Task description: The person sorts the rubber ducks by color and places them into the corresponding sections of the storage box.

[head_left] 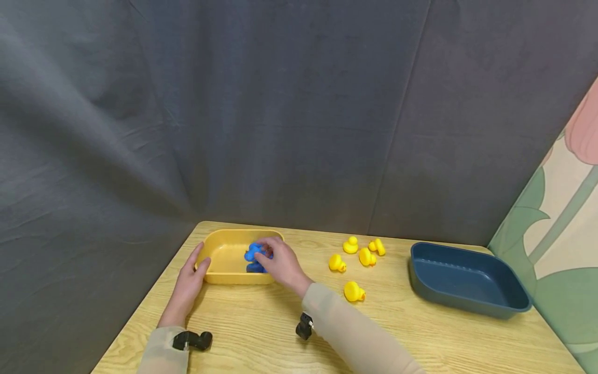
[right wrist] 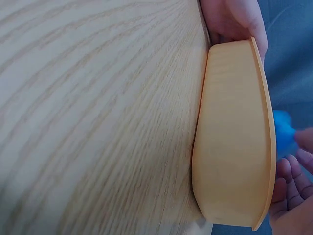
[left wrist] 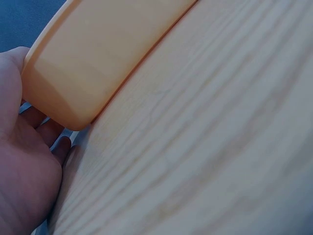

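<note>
A person's right hand [head_left: 280, 265] closes its grip on a small blue rubber duck [head_left: 253, 252] inside the shallow yellow plastic tray [head_left: 224, 275] on the wooden table [head_left: 261, 337], while the left hand [head_left: 189, 283] steadies the tray's corner, fingers relaxed.

Both forearms are covered by thin, semi-sheer beige sleeves reaching to the wrists. A small black camera mount is strapped at each wrist. The left hand [head_left: 189, 283] and right hand [head_left: 282, 264] are bare; no rings are seen.
</note>
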Action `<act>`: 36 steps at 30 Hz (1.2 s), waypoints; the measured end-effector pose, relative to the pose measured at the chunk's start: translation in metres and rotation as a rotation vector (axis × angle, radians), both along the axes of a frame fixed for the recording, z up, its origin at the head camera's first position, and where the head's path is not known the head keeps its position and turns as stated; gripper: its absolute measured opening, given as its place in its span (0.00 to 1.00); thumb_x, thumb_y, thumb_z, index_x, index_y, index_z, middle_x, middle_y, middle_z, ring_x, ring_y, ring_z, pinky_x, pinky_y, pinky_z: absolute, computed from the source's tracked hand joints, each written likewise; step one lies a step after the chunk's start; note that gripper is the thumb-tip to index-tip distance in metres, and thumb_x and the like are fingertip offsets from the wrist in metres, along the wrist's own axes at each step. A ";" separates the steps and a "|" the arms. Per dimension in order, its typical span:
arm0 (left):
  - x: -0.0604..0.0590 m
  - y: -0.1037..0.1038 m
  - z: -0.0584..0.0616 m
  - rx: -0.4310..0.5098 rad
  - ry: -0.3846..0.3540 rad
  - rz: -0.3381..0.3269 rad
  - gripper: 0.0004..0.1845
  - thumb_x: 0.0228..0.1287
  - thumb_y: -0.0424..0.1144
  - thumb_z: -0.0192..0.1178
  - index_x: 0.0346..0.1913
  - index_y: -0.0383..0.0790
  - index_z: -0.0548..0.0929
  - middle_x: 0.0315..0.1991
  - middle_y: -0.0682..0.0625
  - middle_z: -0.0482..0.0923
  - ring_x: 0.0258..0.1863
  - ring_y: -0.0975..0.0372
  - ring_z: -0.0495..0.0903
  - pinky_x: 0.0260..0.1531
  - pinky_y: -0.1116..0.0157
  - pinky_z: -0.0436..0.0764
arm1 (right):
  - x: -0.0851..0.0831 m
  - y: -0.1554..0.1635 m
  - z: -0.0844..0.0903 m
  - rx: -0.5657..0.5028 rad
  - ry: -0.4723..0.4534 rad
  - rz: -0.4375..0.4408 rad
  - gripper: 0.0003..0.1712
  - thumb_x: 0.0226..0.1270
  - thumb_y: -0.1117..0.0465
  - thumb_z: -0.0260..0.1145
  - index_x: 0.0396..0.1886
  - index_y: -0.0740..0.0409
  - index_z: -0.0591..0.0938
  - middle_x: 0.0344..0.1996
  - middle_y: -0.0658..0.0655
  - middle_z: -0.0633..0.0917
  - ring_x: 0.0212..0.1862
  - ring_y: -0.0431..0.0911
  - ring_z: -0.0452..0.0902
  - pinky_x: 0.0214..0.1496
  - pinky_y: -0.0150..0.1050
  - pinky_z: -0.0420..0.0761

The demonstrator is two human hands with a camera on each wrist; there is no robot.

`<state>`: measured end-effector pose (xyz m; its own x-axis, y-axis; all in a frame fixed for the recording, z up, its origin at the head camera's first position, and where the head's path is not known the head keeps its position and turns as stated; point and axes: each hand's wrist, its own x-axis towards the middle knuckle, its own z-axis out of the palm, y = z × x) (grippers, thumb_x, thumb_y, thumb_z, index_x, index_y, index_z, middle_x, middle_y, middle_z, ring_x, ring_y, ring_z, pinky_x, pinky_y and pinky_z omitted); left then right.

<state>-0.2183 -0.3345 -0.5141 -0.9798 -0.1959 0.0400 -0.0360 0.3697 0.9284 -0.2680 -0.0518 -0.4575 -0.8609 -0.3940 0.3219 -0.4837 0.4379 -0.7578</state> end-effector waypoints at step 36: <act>-0.001 -0.001 0.000 0.002 -0.010 -0.003 0.39 0.91 0.52 0.51 0.93 0.55 0.46 0.91 0.43 0.42 0.90 0.45 0.38 0.86 0.40 0.43 | 0.004 0.016 0.002 -0.023 -0.013 -0.021 0.18 0.82 0.62 0.71 0.67 0.59 0.86 0.51 0.58 0.86 0.48 0.45 0.82 0.56 0.43 0.86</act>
